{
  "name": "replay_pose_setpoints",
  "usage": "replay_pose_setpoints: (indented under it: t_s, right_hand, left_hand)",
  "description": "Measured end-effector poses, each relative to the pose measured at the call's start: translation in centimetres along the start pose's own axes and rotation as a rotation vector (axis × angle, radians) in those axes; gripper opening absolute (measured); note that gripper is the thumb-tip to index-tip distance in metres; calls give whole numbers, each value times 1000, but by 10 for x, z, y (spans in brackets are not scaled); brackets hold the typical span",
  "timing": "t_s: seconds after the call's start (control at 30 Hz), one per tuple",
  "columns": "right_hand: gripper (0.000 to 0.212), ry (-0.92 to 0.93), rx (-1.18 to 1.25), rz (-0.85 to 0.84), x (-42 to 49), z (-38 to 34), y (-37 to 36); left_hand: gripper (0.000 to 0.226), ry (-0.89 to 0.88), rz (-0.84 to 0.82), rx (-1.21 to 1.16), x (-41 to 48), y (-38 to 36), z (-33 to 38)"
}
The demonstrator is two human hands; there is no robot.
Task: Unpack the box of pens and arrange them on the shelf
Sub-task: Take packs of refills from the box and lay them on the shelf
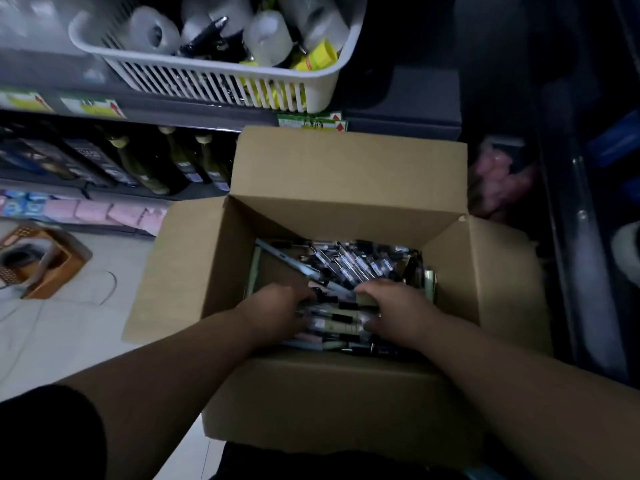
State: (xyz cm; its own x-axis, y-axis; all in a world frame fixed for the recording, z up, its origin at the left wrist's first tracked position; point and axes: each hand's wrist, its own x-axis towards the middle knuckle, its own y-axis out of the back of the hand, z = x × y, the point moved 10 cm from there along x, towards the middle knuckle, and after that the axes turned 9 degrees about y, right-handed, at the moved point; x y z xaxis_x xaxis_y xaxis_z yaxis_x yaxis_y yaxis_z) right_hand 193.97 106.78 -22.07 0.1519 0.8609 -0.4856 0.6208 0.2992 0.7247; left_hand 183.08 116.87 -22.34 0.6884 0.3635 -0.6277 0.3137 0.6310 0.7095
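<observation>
An open cardboard box (346, 174) stands on the floor before me, its four flaps spread out. Inside lies a heap of pens (353, 261), many with clear barrels and dark caps. Both my hands are down in the near part of the box. My left hand (277, 310) is curled around one end of a bundle of pens (337, 320). My right hand (394, 310) closes on the other end of the same bundle. The fingertips are hidden among the pens.
A white slotted basket (214, 77) with tape rolls, pens and yellow items sits on the shelf (194, 114) above the box. Bottles (145, 164) line a lower shelf. A brown stool (45, 261) stands on the tiled floor at left. Dark fixtures rise at right.
</observation>
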Motion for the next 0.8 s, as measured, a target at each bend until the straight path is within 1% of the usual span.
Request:
replay_pose_setpoints:
  t_s: [0.1,0.17,0.23,0.33,0.43,0.5,0.6,0.67,0.73,0.8]
  right_hand:
    - [67,-17,-177,-67,4,9,-4]
    - [70,-40,-273,-86,6,14,-5]
    - [72,-62,-319,-102,7,18,-7]
    - [70,-72,-362,-140,6,23,-10]
    - [53,-64,-349,-158,8,24,-10]
    - [39,-55,-307,-181,9,23,-12]
    - [30,-37,-243,-205,10,18,-12]
    - [30,-36,-175,-205,10,16,-10]
    - [37,-55,-106,-199,9,15,-8]
    - [39,-48,-96,-195,9,12,-7]
  left_hand:
    - [52,-42,-60,106,9,-13,2]
    - [58,-24,-132,213,12,-24,-4]
    - [65,12,-171,268,14,-31,-10]
    - [66,10,-107,331,19,-27,-6]
    - [50,-48,48,371,20,-13,5]
    - [40,-65,122,354,18,-4,9]
    - [31,-84,134,355,16,-1,8]
    - [27,-62,62,279,16,-3,-1]
    - [38,16,-47,141,16,-8,-14]
    - [46,68,-100,45,17,-12,-22]
